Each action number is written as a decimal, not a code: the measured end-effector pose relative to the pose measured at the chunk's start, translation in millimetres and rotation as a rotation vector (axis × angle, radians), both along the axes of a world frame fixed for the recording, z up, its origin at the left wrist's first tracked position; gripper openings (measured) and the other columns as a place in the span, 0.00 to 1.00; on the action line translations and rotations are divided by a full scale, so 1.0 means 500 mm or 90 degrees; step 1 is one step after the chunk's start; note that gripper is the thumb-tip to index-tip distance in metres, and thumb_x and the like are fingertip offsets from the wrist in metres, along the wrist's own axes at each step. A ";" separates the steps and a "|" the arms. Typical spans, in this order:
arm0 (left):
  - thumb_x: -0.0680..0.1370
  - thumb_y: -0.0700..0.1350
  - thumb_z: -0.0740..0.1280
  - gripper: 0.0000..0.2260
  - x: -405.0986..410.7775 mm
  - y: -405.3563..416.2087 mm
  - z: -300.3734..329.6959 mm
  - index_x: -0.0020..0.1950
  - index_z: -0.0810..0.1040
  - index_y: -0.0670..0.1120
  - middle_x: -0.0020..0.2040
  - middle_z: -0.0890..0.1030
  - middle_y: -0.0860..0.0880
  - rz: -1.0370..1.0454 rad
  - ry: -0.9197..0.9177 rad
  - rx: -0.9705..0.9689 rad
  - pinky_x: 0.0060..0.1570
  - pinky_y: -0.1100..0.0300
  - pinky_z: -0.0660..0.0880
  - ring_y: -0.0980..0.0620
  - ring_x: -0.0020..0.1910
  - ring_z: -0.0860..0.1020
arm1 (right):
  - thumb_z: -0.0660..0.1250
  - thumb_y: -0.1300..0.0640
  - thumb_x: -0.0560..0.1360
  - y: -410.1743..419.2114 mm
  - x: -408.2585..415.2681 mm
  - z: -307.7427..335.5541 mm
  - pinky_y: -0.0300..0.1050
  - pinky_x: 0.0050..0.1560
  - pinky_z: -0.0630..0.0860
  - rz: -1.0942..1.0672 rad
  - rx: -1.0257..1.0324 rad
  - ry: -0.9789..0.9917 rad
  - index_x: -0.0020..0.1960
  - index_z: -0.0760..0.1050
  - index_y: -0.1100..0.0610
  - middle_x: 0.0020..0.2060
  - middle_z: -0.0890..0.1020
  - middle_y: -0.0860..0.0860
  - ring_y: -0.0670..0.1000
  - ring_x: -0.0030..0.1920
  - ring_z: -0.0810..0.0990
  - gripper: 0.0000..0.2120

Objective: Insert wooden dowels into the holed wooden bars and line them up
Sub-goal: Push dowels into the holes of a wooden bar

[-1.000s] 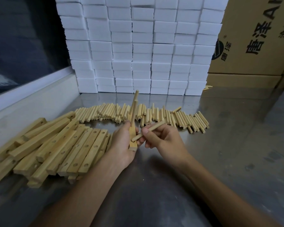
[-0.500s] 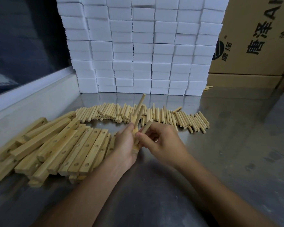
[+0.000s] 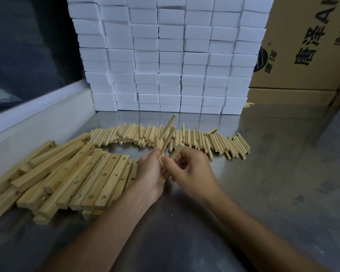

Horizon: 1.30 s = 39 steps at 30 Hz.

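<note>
Both hands' fingers grasp: left [image 3: 149,173] bar [image 3: 159,143]; right [image 3: 192,171] dowel [image 3: 176,152]; carton [image 3: 306,42] reads "唐泽".

Pale tan dowels [image 3: 220,141], tan holed bars [image 3: 71,173], white blocks [image 3: 171,55], grey steel table [image 3: 273,173]

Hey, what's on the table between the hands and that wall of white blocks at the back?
In the head view, a row of loose dowels lies between the hands and the white blocks, then a bare strip of steel table.
</note>
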<state>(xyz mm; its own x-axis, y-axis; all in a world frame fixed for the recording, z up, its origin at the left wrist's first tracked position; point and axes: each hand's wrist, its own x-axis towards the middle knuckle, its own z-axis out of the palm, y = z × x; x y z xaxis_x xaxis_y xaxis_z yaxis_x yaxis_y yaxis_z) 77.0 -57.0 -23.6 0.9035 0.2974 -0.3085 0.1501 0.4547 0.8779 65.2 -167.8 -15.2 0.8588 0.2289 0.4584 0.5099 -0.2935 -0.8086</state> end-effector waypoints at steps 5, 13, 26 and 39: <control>0.84 0.49 0.59 0.10 0.000 0.001 -0.003 0.51 0.79 0.49 0.52 0.83 0.35 0.007 -0.008 0.006 0.58 0.36 0.77 0.37 0.51 0.83 | 0.70 0.55 0.77 0.012 -0.004 -0.005 0.58 0.35 0.78 -0.050 0.002 0.001 0.37 0.76 0.61 0.31 0.81 0.56 0.56 0.32 0.80 0.13; 0.84 0.49 0.60 0.09 0.011 0.000 -0.014 0.49 0.78 0.52 0.49 0.85 0.38 0.032 -0.013 0.005 0.53 0.39 0.80 0.40 0.48 0.85 | 0.70 0.55 0.76 0.028 -0.007 -0.010 0.48 0.31 0.74 -0.146 0.007 0.017 0.35 0.74 0.61 0.27 0.79 0.53 0.49 0.28 0.74 0.15; 0.84 0.47 0.60 0.13 0.016 0.006 -0.007 0.59 0.76 0.38 0.44 0.81 0.38 -0.011 -0.075 -0.059 0.47 0.45 0.80 0.41 0.44 0.81 | 0.64 0.48 0.80 -0.007 0.008 -0.011 0.51 0.40 0.78 -0.196 -0.014 -0.018 0.43 0.76 0.54 0.33 0.81 0.45 0.44 0.36 0.79 0.12; 0.83 0.40 0.63 0.09 0.012 0.012 -0.002 0.61 0.74 0.36 0.49 0.83 0.38 0.001 -0.146 -0.059 0.46 0.49 0.82 0.42 0.47 0.85 | 0.72 0.53 0.76 -0.050 0.038 -0.021 0.38 0.42 0.79 -0.097 -0.023 0.080 0.45 0.82 0.54 0.37 0.84 0.47 0.44 0.39 0.82 0.05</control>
